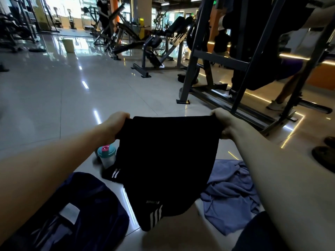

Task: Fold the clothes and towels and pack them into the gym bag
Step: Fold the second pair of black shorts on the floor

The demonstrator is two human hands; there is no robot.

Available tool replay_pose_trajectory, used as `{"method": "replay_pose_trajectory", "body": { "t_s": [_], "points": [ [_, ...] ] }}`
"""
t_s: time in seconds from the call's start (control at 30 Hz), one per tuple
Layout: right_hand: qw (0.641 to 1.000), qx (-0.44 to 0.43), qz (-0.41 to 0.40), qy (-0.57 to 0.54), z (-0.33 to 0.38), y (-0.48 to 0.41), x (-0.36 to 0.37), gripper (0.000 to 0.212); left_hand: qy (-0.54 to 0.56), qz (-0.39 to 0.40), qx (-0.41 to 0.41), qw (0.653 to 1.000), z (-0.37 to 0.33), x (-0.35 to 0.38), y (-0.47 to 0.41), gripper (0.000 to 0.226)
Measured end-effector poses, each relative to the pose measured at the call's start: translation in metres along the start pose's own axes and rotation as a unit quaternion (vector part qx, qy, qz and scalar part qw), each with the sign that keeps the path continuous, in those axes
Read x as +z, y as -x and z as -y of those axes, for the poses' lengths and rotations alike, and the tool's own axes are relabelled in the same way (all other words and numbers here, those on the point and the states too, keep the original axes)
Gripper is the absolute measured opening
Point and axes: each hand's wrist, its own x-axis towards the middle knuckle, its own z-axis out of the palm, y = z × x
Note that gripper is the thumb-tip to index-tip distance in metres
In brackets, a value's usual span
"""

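Head camera, and both arms are reaching forward. The left hand (116, 125) is gripping one top corner of the black shorts (168, 160), fingers curled tight round the cloth. The right hand (223, 124) is clutching the other corner the same way, so the shorts are hanging spread in the air over the tiled floor (54, 105). The dark blue gym bag (87, 205) is lying below left, a shaker bottle (106, 156) is standing just beyond it, and a crumpled blue towel (230, 196) is sprawling at the right.
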Motion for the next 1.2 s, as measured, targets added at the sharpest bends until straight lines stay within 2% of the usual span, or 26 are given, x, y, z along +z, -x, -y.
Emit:
{"method": "replay_pose_trajectory", "body": {
  "t_s": [0.1, 0.2, 0.27, 0.33, 0.37, 0.4, 0.47, 0.5, 0.57, 0.7, 0.8, 1.0, 1.1, 1.2],
  "points": [
    [0.999, 0.017, 0.043, 0.023, 0.0, -0.004, -0.002, 0.021, 0.019, -0.02, 0.019, 0.999, -0.001, 0.0, 0.001, 0.025],
    [0.988, 0.014, 0.149, 0.033, -0.002, -0.005, -0.009, 0.043, 0.017, -0.01, 0.032, 0.999, -0.001, -0.007, 0.004, 0.026],
    [0.977, -0.011, 0.213, 0.023, -0.003, -0.005, -0.014, 0.044, 0.003, 0.059, 0.033, 0.998, -0.001, -0.016, 0.007, 0.037],
    [0.967, -0.038, 0.252, 0.0, -0.004, -0.006, -0.02, 0.04, -0.027, 0.151, 0.044, 0.987, -0.003, -0.024, 0.01, 0.074],
    [0.963, -0.055, 0.264, -0.006, -0.004, -0.006, -0.023, 0.04, -0.043, 0.168, 0.057, 0.983, -0.005, -0.025, 0.012, 0.081],
    [0.959, -0.073, 0.273, -0.009, -0.005, -0.005, -0.027, 0.04, -0.057, 0.178, 0.07, 0.98, -0.006, -0.027, 0.012, 0.073],
    [0.956, -0.1, 0.277, -0.002, -0.006, -0.005, -0.035, 0.043, -0.082, 0.203, 0.08, 0.972, -0.008, -0.027, 0.015, 0.032],
    [0.954, -0.107, 0.281, 0.001, -0.007, -0.005, -0.039, 0.043, -0.097, 0.207, 0.077, 0.971, -0.009, -0.027, 0.017, 0.02],
    [0.953, -0.113, 0.28, 0.006, -0.008, -0.004, -0.041, 0.038, -0.131, 0.212, 0.071, 0.966, -0.008, -0.029, 0.017, 0.011],
    [0.971, -0.101, 0.211, 0.037, -0.015, -0.008, -0.038, 0.037, -0.17, 0.174, 0.083, 0.966, -0.008, -0.024, 0.016, 0.035],
    [0.983, -0.093, 0.155, 0.014, -0.02, -0.017, -0.042, 0.034, -0.192, 0.174, 0.093, 0.961, -0.005, -0.019, 0.012, 0.05],
    [0.987, -0.09, 0.124, 0.038, -0.02, -0.017, -0.044, 0.036, -0.197, 0.175, 0.122, 0.957, -0.004, -0.013, 0.011, 0.034],
    [0.981, -0.13, 0.137, 0.04, -0.009, -0.012, -0.04, 0.035, -0.122, 0.18, 0.105, 0.97, -0.008, -0.016, 0.006, 0.027],
    [0.972, -0.179, 0.147, 0.025, 0.005, -0.001, -0.034, 0.032, -0.023, 0.153, 0.104, 0.983, -0.013, -0.019, 0.004, 0.032]
  ]
}}
